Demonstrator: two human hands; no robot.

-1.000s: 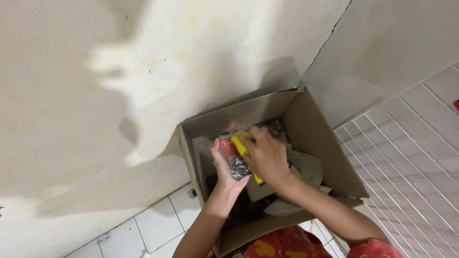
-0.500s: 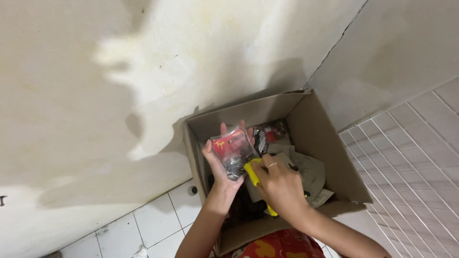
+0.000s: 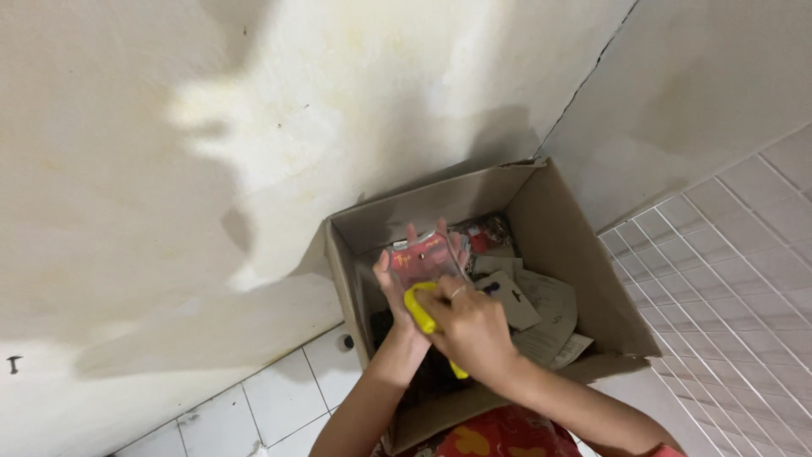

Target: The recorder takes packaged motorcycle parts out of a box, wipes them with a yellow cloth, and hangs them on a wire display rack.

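the left hand [image 3: 404, 283] is now lifting the red clear-wrapped packet [image 3: 421, 260] higher above the open cardboard box [image 3: 562, 228], fingers gripping it, while the right hand [image 3: 472, 326], closed around a yellow tool [image 3: 420, 306], is sliding down off it.

Two bare forearms come up from the bottom edge of the frame toward its centre — no sleeves reach past the elbows. The left hand [image 3: 404, 292] carries nothing on its wrist. The right hand [image 3: 474, 328] wears a thin, pale ring on one finger. At the bottom centre shows a red garment with a yellow pattern [image 3: 499, 440] — its cut cannot be made out.
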